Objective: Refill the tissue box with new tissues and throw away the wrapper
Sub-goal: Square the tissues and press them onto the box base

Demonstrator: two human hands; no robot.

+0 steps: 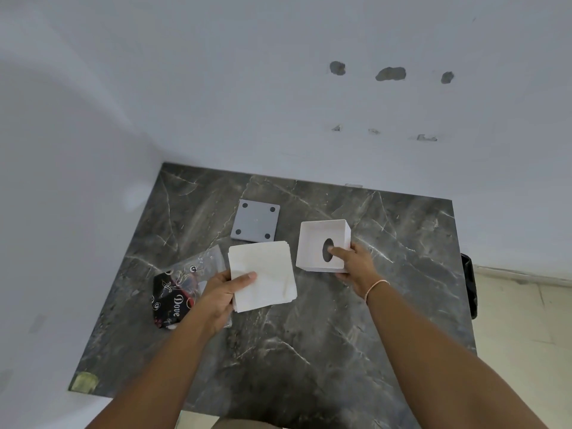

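A square stack of white tissues [266, 274] is held above the dark marble table [309, 351] by my left hand [221, 292], thumb on top at its near-left corner. The white tissue box [315, 239] sits upside down to the right, its open side up and the oval slot visible inside. My right hand [356, 264] grips its near-right wall, with the thumb inside. The grey base plate [255, 220] of the box lies flat behind the tissues. The plastic wrapper [182, 289], part clear and part black with "Dove" print, lies at the left, partly under my left hand.
White walls close off the table at the back and left. A black bin bag [469, 283] shows just past the table's right edge, over a pale tiled floor. A yellowish patch [83, 381] marks the table's near-left corner.
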